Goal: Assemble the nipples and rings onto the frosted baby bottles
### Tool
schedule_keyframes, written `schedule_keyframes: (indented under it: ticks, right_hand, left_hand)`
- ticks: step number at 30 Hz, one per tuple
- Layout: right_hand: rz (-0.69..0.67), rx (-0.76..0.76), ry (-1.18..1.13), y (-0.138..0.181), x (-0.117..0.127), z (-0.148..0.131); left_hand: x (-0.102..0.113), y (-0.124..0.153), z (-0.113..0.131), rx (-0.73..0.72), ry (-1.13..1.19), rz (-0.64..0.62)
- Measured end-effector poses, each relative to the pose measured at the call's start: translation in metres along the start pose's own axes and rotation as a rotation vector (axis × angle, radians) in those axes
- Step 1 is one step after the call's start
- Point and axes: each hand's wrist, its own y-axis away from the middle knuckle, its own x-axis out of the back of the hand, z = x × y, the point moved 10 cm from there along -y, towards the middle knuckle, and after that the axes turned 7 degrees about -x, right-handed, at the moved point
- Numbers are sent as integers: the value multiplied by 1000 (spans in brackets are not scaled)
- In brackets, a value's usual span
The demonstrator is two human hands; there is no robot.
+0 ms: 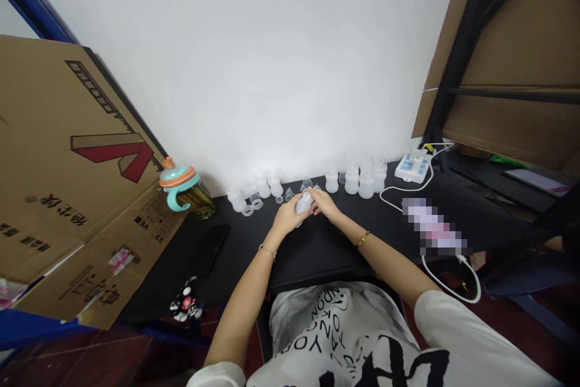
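Note:
A frosted white baby bottle (pixel 304 203) is between my two hands above the black table, tilted. My left hand (pixel 286 216) is wrapped round its side. My right hand (pixel 326 203) is closed at its other side, with the fingers at the clear top; part of the bottle is hidden by them. Just beyond my hands lie clear nipple parts (pixel 307 183). To the left are several open bottle bodies (pixel 275 186) and clear rings (pixel 256 201). On the right, several bottles with tops fitted (pixel 351 179) stand by the wall.
A black table (pixel 317 260) carries everything, against a white wall. At left are a teal-lidded jug (pixel 199 201), a black phone (pixel 211 248) with a charm, and a cardboard box (pixel 67 163). At right are a white power strip (pixel 413 165), its cable and a pixelated item (pixel 432 225).

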Motion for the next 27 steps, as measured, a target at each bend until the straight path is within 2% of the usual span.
schedule_keyframes:
  ticks: [16, 27]
  right_hand:
    - [-19, 22, -62, 3, -1, -7]
    - [-28, -20, -23, 2, -2, -2]
  left_hand:
    - [-1, -2, -6, -3, 118, 23]
    - [2, 0, 3, -18, -4, 4]
